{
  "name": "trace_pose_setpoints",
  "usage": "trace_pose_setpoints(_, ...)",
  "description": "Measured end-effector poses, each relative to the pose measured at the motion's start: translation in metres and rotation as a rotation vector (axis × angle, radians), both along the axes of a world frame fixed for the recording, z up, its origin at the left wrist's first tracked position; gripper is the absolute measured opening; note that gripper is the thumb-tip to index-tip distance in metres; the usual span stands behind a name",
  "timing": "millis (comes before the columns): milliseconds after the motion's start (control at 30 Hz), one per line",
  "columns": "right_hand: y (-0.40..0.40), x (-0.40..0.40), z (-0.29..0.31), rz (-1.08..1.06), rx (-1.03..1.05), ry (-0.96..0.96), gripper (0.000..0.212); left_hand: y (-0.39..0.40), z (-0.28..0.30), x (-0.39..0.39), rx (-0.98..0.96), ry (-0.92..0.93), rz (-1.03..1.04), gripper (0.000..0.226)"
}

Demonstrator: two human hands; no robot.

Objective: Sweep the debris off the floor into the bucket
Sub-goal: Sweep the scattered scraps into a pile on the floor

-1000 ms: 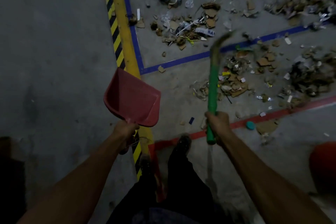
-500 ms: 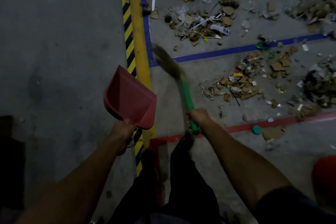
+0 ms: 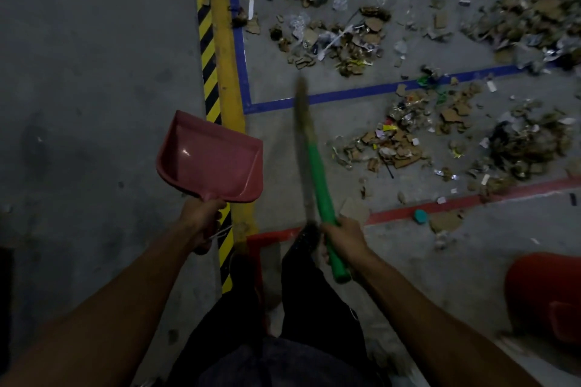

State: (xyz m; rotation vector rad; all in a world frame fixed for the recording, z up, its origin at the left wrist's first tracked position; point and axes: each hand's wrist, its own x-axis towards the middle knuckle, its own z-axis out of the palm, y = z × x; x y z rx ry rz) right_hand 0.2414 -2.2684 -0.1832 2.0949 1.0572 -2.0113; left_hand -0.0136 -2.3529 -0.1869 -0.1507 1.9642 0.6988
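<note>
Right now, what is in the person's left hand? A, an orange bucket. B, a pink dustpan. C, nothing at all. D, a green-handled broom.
B: the left hand grips the handle of the pink dustpan, held up off the floor, while the right hand holds the green-handled broom and the orange bucket sits at the right edge of the view.

The brown bristle head of the green-handled broom (image 3: pixel 302 110) is smeared by motion blur. The red plastic bucket (image 3: pixel 545 295) is soft-edged and cut off by the right edge. Scattered cardboard and plastic debris (image 3: pixel 390 144) runs past the top and right edges, its smaller scraps unidentifiable.
</note>
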Motion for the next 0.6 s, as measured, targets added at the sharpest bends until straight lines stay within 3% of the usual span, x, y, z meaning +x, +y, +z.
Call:
trace_pose_setpoints(133,-0.015,0.031,0.007,-0.042,-0.22,-0.027,0.015,0.002,0.004,0.007,0.015,-0.023,-0.028,0.027)
trace_pose_setpoints(233,0.015,0.059,0.003,-0.194,-0.317,-0.064,0.018,0.002,0.005,0.012,0.035,-0.045,-0.028,0.024)
trace_pose_setpoints(433,0.073,0.073,-0.004,-0.29,-0.107,-0.173,0.014,-0.004,0.007,0.012,0.017,-0.034,-0.147,0.033)
trace_pose_setpoints(600,0.018,0.046,0.008,-0.248,-0.018,-0.129,0.015,-0.01,-0.002,0.006,-0.001,-0.038,-0.288,0.04)
